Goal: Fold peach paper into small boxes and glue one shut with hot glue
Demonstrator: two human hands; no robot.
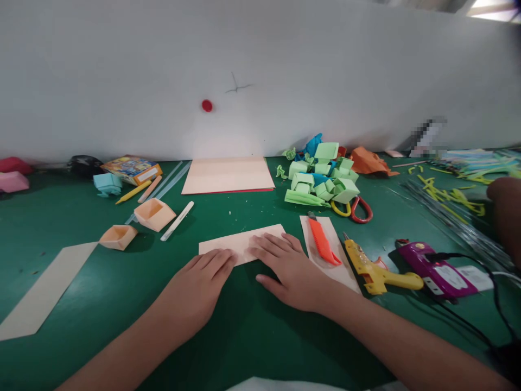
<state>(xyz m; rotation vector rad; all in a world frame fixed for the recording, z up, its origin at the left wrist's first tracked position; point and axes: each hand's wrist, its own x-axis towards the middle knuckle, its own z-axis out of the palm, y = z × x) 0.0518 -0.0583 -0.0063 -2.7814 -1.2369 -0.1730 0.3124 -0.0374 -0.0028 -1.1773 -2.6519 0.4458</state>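
Observation:
A folded-looking strip of pale peach paper [228,240] lies on the green table in front of me. My left hand [207,279] rests on its left end, fingers stretched out and flat. Across its right part lies my right hand [287,266], fingers spread and pressing on the paper. Just right of that hand, an orange box cutter [322,241] lies on another peach paper piece [345,271]. A yellow glue gun [372,269] sits beside it.
Peach sheets [228,175] lie by the wall. Green folded paper pieces [321,176] are heaped near red-handled scissors [361,210]. Peach paper boxes [154,213], a white stick [177,221] and a long strip [49,290] are left. A purple corded device [439,269] stands right, near another person's arm [504,217].

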